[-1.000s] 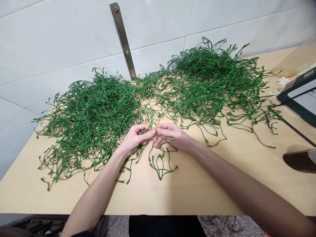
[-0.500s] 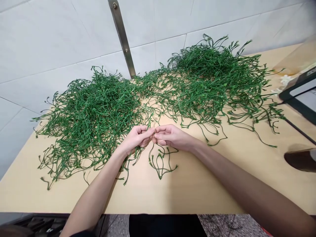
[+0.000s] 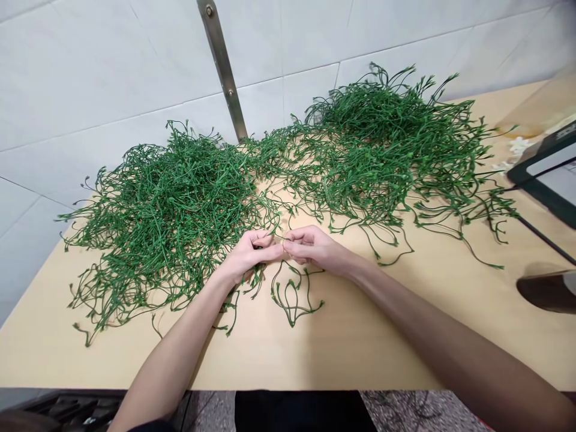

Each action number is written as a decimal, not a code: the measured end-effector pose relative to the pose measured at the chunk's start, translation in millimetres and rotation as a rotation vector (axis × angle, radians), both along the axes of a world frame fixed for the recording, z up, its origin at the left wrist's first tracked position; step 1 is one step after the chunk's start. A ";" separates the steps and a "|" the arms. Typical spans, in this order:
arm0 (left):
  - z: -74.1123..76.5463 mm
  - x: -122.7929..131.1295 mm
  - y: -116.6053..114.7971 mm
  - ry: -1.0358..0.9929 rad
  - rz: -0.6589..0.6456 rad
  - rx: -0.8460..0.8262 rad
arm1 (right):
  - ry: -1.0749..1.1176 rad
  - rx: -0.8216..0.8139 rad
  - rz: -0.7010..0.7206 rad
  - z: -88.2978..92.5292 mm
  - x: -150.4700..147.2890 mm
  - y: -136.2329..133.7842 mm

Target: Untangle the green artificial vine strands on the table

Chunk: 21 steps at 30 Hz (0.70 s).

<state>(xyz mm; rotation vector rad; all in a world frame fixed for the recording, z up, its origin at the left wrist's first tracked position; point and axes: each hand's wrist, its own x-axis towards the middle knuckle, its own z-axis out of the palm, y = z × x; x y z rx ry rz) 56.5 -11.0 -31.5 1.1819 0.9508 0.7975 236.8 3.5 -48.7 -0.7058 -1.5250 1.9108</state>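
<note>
Two heaps of thin green plastic stems lie on a light wooden table (image 3: 360, 342): a left heap (image 3: 166, 204) and a right heap (image 3: 387, 144). In front of them, at the table's middle, my left hand (image 3: 247, 255) and my right hand (image 3: 312, 247) meet fingertip to fingertip. Both pinch the same small branched green sprig (image 3: 292, 294), whose curled ends hang down onto the table below my hands. The left hand rests against the near edge of the left heap.
A white tiled wall (image 3: 90, 72) backs the table, with a slanted metal bracket (image 3: 222, 66) on it. At the right edge stand a black framed device (image 3: 546, 174), a thin black cable (image 3: 544, 240), a dark rounded object (image 3: 549, 291) and a tan container (image 3: 540, 108).
My hands stay together on the sprig; the fingers have shifted slightly and the stem sticking up between them has dropped out of sight. The heaps have not moved.
</note>
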 end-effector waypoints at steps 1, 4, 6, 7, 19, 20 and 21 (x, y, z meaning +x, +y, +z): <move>-0.1 0.7 -0.1 0.009 0.003 0.018 | -0.015 0.024 -0.020 2.0 0.6 0.5; -1.8 1.6 0.0 0.039 -0.006 0.060 | -0.038 0.085 -0.041 4.9 1.5 2.3; -3.7 1.6 0.4 0.062 -0.004 0.070 | -0.031 0.095 -0.017 3.8 1.0 2.9; -4.7 1.5 0.6 0.067 0.001 0.068 | -0.023 0.093 0.001 2.8 0.5 2.9; -6.4 3.4 0.6 0.013 -0.039 -0.002 | -0.083 0.034 0.009 -1.5 -3.1 1.8; -7.1 3.6 0.5 0.015 -0.030 -0.001 | -0.088 0.030 -0.009 -2.1 -4.0 1.5; -8.0 3.7 0.4 0.019 -0.014 0.003 | -0.092 0.029 -0.033 -2.8 -4.9 1.1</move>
